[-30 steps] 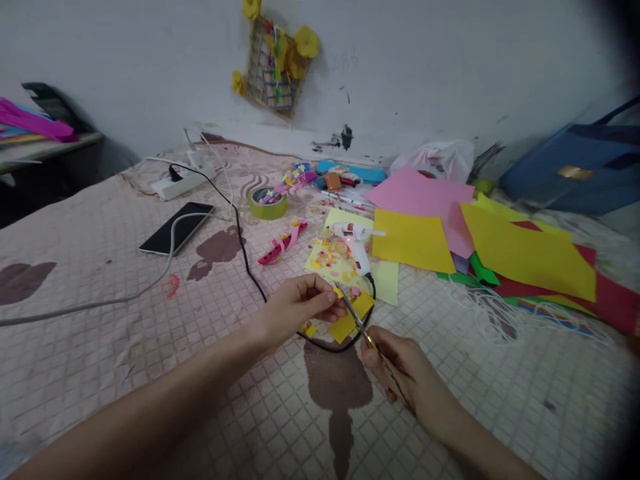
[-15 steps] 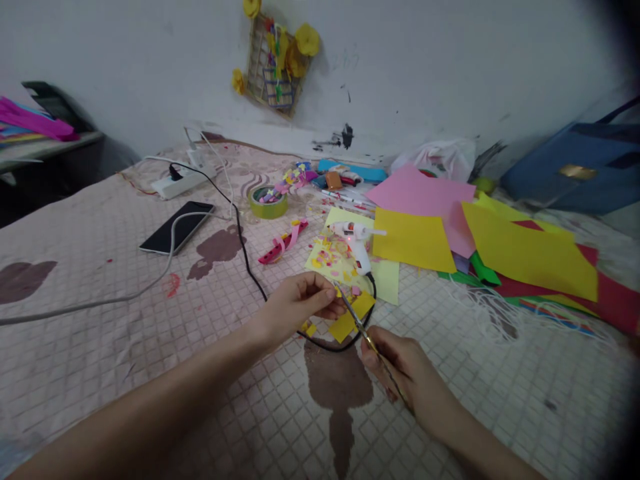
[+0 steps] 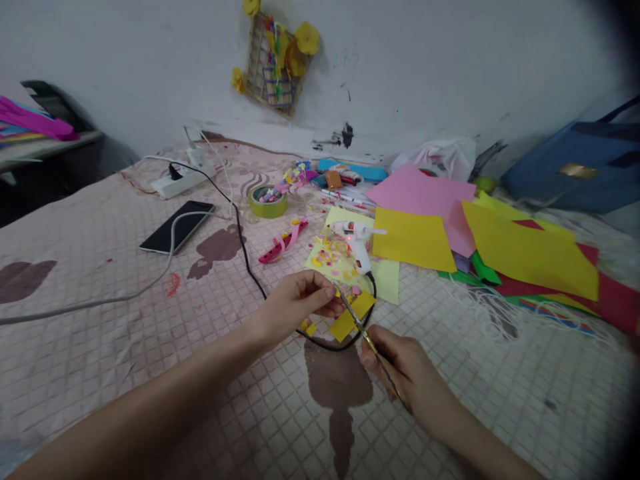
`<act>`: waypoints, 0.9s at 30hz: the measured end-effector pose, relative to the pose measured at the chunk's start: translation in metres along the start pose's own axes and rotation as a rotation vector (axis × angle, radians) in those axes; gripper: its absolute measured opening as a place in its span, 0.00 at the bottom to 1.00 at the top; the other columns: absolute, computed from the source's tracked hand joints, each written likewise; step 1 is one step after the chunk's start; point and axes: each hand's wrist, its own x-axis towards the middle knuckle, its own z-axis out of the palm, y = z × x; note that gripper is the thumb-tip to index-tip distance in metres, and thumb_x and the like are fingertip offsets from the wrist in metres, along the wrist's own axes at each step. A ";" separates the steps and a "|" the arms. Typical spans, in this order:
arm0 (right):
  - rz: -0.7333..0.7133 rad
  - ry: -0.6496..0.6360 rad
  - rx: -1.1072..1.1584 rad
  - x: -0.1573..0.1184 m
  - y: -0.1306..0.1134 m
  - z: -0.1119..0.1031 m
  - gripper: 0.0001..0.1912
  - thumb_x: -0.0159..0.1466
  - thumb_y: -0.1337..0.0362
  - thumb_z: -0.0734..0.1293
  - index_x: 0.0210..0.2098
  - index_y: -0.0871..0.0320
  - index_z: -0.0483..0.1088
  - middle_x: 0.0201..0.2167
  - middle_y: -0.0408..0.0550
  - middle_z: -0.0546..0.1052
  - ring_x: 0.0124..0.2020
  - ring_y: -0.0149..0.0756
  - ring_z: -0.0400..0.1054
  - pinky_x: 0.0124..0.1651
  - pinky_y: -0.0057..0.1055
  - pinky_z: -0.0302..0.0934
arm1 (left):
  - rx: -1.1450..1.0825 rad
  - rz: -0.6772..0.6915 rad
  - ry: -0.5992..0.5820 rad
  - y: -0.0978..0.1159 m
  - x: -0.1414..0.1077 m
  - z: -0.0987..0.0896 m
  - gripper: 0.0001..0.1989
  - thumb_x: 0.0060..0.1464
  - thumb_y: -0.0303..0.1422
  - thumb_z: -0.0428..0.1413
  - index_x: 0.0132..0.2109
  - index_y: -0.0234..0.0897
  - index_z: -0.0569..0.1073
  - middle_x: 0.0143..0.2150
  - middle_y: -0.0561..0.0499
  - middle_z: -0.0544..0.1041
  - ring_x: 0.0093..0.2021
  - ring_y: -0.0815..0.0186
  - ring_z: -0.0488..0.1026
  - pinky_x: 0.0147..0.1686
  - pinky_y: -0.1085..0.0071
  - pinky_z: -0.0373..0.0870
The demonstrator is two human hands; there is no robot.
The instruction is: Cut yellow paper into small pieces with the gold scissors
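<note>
My right hand (image 3: 400,367) is closed around the handles of a pair of scissors (image 3: 361,328), whose blades point up and left. The blade tips meet the fingertips of my left hand (image 3: 303,300). Those left fingers are pinched together on a very small yellow piece, mostly hidden. Just behind the scissors lies a yellow paper strip (image 3: 345,325). Beyond the hands, a white glue gun (image 3: 358,250) rests on a pale yellow sheet (image 3: 389,283) scattered with small pink and yellow scraps.
A phone (image 3: 177,228), a white power strip (image 3: 183,181) and cables lie left. Green tape (image 3: 269,205) and a dark pink strip (image 3: 283,243) sit centre-left. Coloured papers (image 3: 530,253), white string (image 3: 490,317) and a blue bag (image 3: 575,163) are at the right.
</note>
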 end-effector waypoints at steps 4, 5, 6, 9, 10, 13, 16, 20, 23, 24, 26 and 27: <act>0.004 0.003 -0.034 0.000 0.000 0.000 0.15 0.62 0.54 0.58 0.23 0.56 0.56 0.16 0.38 0.59 0.18 0.28 0.52 0.20 0.24 0.46 | 0.008 -0.005 0.001 0.000 0.000 0.000 0.09 0.51 0.32 0.56 0.31 0.31 0.66 0.28 0.50 0.75 0.29 0.71 0.74 0.34 0.73 0.70; 0.003 0.004 -0.046 0.000 0.000 0.000 0.15 0.62 0.55 0.58 0.23 0.56 0.56 0.16 0.38 0.59 0.18 0.29 0.52 0.20 0.25 0.46 | 0.009 -0.006 0.002 0.000 0.000 0.000 0.08 0.51 0.32 0.56 0.31 0.31 0.66 0.28 0.50 0.75 0.29 0.71 0.74 0.34 0.73 0.70; -0.001 0.005 -0.059 0.000 0.000 0.000 0.15 0.62 0.55 0.58 0.23 0.56 0.56 0.16 0.38 0.60 0.18 0.29 0.52 0.21 0.25 0.46 | 0.009 -0.006 0.002 0.000 0.000 0.000 0.08 0.51 0.32 0.56 0.31 0.31 0.66 0.28 0.50 0.75 0.29 0.71 0.74 0.34 0.73 0.70; -0.007 0.014 -0.066 0.000 0.000 0.000 0.16 0.62 0.53 0.58 0.23 0.56 0.56 0.16 0.38 0.60 0.18 0.29 0.52 0.21 0.25 0.46 | 0.009 -0.002 0.002 0.000 -0.001 0.000 0.08 0.51 0.32 0.56 0.32 0.31 0.66 0.28 0.50 0.75 0.29 0.71 0.74 0.34 0.73 0.70; -0.007 0.015 -0.052 0.000 0.000 0.000 0.16 0.62 0.52 0.58 0.23 0.56 0.56 0.16 0.38 0.59 0.18 0.29 0.52 0.21 0.25 0.46 | 0.007 -0.001 0.004 0.000 -0.001 0.001 0.09 0.51 0.33 0.56 0.32 0.31 0.66 0.28 0.50 0.75 0.29 0.71 0.74 0.34 0.73 0.70; -0.012 0.006 0.003 0.000 0.001 0.001 0.18 0.63 0.50 0.56 0.23 0.56 0.56 0.16 0.38 0.59 0.18 0.28 0.52 0.20 0.24 0.46 | 0.002 0.002 0.016 0.000 -0.002 0.002 0.09 0.50 0.33 0.57 0.32 0.31 0.66 0.28 0.50 0.75 0.30 0.71 0.73 0.34 0.73 0.70; 0.000 0.001 0.043 0.001 0.002 0.002 0.19 0.62 0.48 0.55 0.23 0.56 0.57 0.16 0.38 0.58 0.18 0.28 0.51 0.20 0.24 0.46 | 0.002 0.006 0.023 0.000 -0.002 0.003 0.09 0.50 0.33 0.57 0.32 0.32 0.66 0.28 0.51 0.75 0.29 0.71 0.73 0.34 0.73 0.70; 0.006 0.002 0.074 0.000 0.003 0.003 0.19 0.62 0.48 0.56 0.24 0.56 0.56 0.17 0.38 0.57 0.19 0.28 0.50 0.20 0.24 0.45 | -0.005 0.005 0.011 -0.001 -0.002 0.002 0.08 0.52 0.32 0.56 0.32 0.31 0.66 0.28 0.50 0.75 0.29 0.71 0.73 0.34 0.73 0.70; -0.006 -0.006 0.068 0.000 0.001 0.002 0.19 0.62 0.49 0.56 0.24 0.56 0.57 0.17 0.38 0.57 0.19 0.28 0.50 0.20 0.24 0.45 | -0.006 0.000 0.013 0.000 -0.002 0.002 0.07 0.52 0.32 0.56 0.31 0.31 0.66 0.27 0.51 0.75 0.29 0.72 0.73 0.33 0.74 0.70; -0.003 -0.010 0.063 0.000 0.001 0.001 0.18 0.62 0.50 0.56 0.24 0.56 0.57 0.17 0.38 0.57 0.19 0.28 0.50 0.20 0.24 0.45 | -0.005 0.000 0.013 0.000 -0.002 0.002 0.07 0.51 0.31 0.56 0.31 0.31 0.66 0.27 0.51 0.75 0.29 0.72 0.73 0.33 0.74 0.70; 0.000 -0.018 0.048 0.000 -0.001 0.000 0.18 0.62 0.50 0.56 0.23 0.56 0.56 0.17 0.38 0.57 0.19 0.28 0.50 0.21 0.25 0.45 | 0.001 0.004 0.011 0.000 -0.001 0.002 0.07 0.52 0.31 0.56 0.31 0.31 0.66 0.27 0.50 0.75 0.29 0.72 0.73 0.33 0.74 0.70; 0.001 -0.018 0.041 0.000 -0.002 -0.001 0.18 0.63 0.51 0.56 0.23 0.56 0.56 0.17 0.38 0.57 0.19 0.28 0.50 0.21 0.25 0.45 | 0.005 0.005 0.008 0.001 -0.001 0.001 0.07 0.52 0.31 0.55 0.31 0.31 0.66 0.27 0.50 0.75 0.29 0.72 0.73 0.34 0.74 0.70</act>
